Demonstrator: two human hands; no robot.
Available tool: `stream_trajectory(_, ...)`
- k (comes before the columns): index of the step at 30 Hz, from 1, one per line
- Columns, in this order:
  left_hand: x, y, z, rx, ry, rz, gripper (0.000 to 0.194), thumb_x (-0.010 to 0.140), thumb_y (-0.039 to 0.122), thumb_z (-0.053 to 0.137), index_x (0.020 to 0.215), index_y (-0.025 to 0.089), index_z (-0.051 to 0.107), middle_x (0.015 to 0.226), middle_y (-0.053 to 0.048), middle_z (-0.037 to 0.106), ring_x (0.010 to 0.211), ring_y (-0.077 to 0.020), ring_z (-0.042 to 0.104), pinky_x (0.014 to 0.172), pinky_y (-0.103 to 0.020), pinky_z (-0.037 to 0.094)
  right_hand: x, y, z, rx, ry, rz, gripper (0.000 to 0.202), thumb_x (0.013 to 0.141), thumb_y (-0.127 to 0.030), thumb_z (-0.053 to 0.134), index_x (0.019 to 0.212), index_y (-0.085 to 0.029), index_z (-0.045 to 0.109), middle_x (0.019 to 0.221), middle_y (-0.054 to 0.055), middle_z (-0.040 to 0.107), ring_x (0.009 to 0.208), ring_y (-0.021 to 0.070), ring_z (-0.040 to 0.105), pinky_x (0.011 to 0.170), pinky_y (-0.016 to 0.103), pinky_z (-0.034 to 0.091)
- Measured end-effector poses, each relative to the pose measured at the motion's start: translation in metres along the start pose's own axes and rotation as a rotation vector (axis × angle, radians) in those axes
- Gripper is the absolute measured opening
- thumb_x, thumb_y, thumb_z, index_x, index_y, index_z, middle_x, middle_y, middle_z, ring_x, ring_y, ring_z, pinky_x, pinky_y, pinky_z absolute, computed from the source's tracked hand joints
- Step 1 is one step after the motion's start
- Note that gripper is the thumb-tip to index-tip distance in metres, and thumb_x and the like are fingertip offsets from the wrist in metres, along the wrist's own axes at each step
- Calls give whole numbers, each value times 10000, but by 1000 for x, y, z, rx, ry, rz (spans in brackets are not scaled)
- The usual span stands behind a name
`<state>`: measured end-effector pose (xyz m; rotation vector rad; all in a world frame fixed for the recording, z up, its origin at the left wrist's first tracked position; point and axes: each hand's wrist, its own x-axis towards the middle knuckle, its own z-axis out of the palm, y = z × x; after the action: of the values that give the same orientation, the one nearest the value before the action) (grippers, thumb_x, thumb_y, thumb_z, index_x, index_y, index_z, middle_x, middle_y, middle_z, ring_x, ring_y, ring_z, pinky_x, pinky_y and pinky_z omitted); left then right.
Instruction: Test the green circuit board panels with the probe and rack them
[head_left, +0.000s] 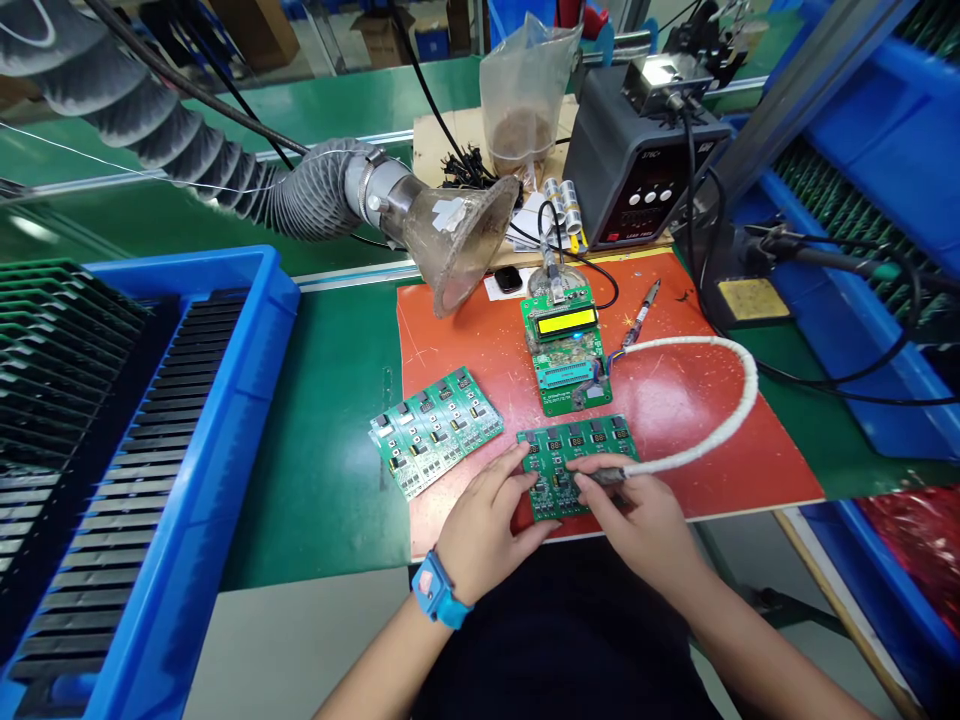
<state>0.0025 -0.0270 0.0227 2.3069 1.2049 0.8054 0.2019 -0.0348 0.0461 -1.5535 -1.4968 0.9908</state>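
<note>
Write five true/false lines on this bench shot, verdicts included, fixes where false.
1. The right hand holds a probe over the front circuit board. True.
2. The left hand touches the stacked boards. False: it touches the front circuit board; the stacked boards lie apart from it, to its left.
3. The display glows yellow. True.
4. The blue watch is on the right wrist. False: it is on the left.
5. The white cable runs from the probe in a loop to the right. True.
</note>
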Motion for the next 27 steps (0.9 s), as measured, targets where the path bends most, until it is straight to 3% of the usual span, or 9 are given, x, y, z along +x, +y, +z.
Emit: stream_trajectory(27,0,1,1,-6,3,-7,523,710,268,823,1140,137,557,1360,-213,546,1236,-320,569,968,-484,555,2,1,2,-28,29,-54,126,910,-289,562,921,-196,646,912,52,729,646,168,684,554,255,550)
